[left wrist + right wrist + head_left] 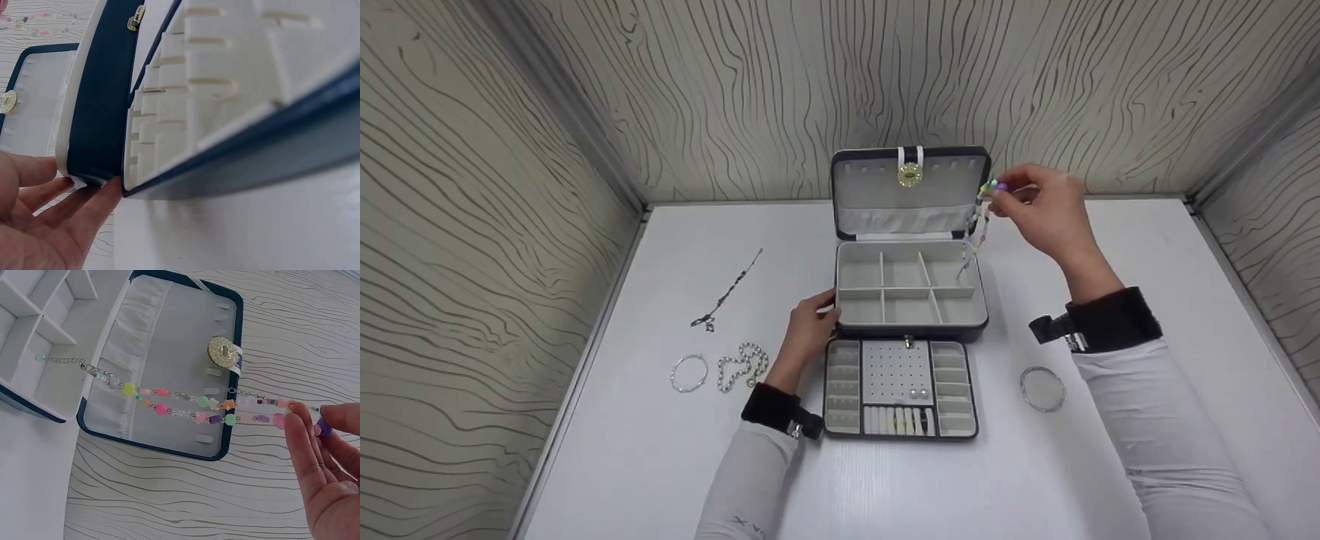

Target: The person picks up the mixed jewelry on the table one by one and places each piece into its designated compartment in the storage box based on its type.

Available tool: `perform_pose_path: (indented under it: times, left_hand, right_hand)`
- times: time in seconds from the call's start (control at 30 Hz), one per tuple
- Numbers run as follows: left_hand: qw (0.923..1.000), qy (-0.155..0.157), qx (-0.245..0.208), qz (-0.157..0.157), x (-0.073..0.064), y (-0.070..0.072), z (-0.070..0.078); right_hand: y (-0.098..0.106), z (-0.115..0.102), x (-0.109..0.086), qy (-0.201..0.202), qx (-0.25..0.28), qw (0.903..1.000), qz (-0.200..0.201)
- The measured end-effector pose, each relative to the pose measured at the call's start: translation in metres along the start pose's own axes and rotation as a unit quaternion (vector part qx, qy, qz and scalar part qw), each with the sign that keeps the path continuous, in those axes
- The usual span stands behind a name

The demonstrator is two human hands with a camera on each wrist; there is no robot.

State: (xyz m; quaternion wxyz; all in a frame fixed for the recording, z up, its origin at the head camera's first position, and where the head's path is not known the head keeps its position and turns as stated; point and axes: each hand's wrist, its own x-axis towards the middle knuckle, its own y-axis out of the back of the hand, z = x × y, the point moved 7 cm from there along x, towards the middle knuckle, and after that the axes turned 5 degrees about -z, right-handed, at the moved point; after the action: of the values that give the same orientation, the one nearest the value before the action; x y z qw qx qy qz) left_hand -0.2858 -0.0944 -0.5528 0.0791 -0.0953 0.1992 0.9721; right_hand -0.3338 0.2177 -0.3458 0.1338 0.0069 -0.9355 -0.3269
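Between thumb and fingers my right hand point(1054, 214) pinches a colourful beaded bracelet point(215, 419). Its strands and fine chain ends dangle over the back right compartment of the jewelry box point(911, 331). The box stands with its lid point(877, 187) raised, a round gold clasp on the lid's edge. My left hand point(812, 326) grips the box's left side; in the left wrist view the thumb lies at the pale rim, the fingers against the dark wall. Directly in front of the box sits its removable tray point(896, 375), holding two pearl studs and several rings.
Left on the white table point(622, 450) lie a dark thin chain bracelet point(724, 298), a silvery bangle point(673, 375) and a pearl necklace point(722, 371). Another bangle point(1023, 390) lies at the right. Patterned walls point(735, 97) enclose the back and sides.
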Motion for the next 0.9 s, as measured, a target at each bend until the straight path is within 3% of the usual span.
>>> perform_pose_path:
  times: [0.2, 0.63, 0.73, 0.9]
  left_hand:
    - [1.0, 0.001, 0.0, 0.002, 0.0, 0.0, 0.001]
    - [0.9999, -0.009, -0.01, -0.002, 0.0, -0.001, -0.001]
    - [0.9998, -0.01, -0.014, -0.004, 0.0, -0.001, -0.002]
    - [0.9997, -0.016, -0.017, -0.003, -0.001, 0.0, -0.001]
  right_hand:
    - [-0.018, 0.026, 0.002, -0.025, 0.001, 0.9994, -0.023]
    - [-0.087, 0.093, -0.011, -0.081, 0.042, 0.9878, -0.126]
    - [-0.098, 0.101, -0.015, -0.08, 0.025, 0.9874, -0.134]
    - [-0.111, 0.106, -0.02, -0.046, -0.032, 0.9901, -0.128]
